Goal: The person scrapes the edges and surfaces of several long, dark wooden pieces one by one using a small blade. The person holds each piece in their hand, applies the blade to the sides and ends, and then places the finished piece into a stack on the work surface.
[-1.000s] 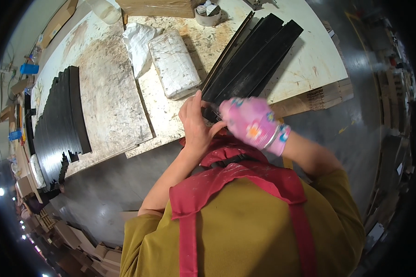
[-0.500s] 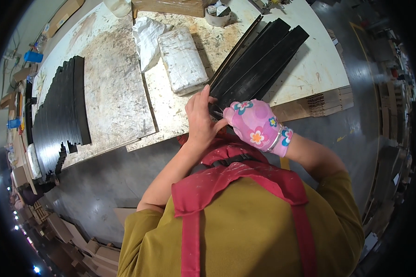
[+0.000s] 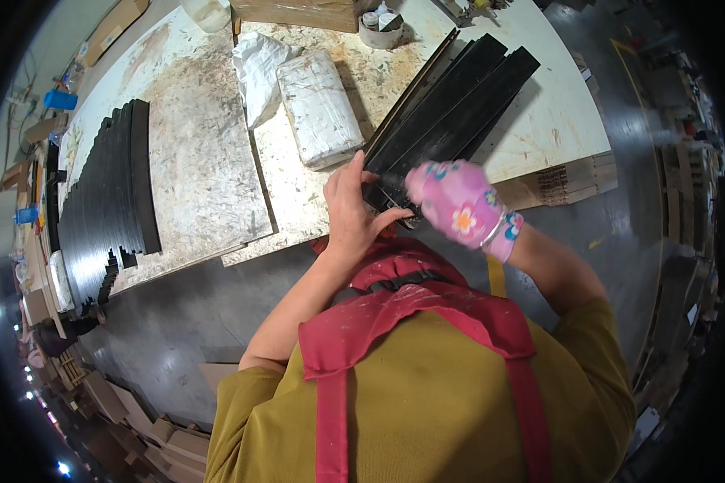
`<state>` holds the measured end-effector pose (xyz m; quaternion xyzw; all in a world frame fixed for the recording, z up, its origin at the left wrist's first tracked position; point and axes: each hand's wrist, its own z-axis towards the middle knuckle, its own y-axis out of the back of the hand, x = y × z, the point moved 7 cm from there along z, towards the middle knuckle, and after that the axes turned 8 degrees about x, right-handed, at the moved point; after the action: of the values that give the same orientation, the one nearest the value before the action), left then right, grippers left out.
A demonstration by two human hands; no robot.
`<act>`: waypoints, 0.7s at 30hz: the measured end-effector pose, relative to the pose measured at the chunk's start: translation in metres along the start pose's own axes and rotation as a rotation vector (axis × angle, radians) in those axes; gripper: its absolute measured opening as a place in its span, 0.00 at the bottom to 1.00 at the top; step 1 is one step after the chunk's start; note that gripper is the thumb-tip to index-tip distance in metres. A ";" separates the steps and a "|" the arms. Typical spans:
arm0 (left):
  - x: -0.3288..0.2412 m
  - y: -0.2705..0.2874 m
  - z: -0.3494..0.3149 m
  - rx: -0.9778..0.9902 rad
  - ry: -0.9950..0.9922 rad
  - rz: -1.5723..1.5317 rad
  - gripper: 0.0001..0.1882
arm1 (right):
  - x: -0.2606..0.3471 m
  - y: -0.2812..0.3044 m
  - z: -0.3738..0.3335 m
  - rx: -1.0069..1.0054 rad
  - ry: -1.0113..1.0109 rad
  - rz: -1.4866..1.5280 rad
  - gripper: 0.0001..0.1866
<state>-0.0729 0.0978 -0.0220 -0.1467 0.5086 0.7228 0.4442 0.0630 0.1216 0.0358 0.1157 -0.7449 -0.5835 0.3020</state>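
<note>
Long black strips [image 3: 451, 113] lie side by side in a slanted bundle on the stained white table [image 3: 540, 129], their near ends toward me. My bare left hand [image 3: 350, 205] grips the near end of the bundle, fingers along its left side and thumb across the end. Just right of that end is my right hand [image 3: 459, 201], in a pink flowered glove. Its fingers are curled closed and smeared by motion; whatever they hold cannot be made out. A white wrapped block [image 3: 321, 109] lies left of the strips, beside a crumpled white cloth [image 3: 259, 72].
A fanned row of black strips [image 3: 109, 181] covers the left part of the table. At the back stand a cardboard box [image 3: 298, 12], a round container [image 3: 381, 34] with small bottles and a translucent tub [image 3: 207, 14]. Stacked cardboard [image 3: 568, 179] shows below the table's right edge.
My gloved right hand has moved right, away from the near end of the strips and my left thumb. My left hand stays on the bundle, which has hardly moved.
</note>
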 end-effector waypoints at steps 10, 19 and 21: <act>0.000 0.001 0.002 -0.006 -0.018 0.021 0.58 | -0.001 -0.002 -0.009 0.124 0.112 0.139 0.04; 0.001 0.000 -0.001 0.028 0.025 0.000 0.57 | -0.014 0.001 -0.008 0.064 0.021 0.134 0.04; 0.001 0.003 0.000 0.014 0.029 -0.007 0.57 | -0.036 0.012 0.000 -0.148 -0.049 0.091 0.03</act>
<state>-0.0759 0.0980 -0.0207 -0.1558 0.5197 0.7154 0.4402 0.0937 0.1446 0.0358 0.0449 -0.7113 -0.6254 0.3175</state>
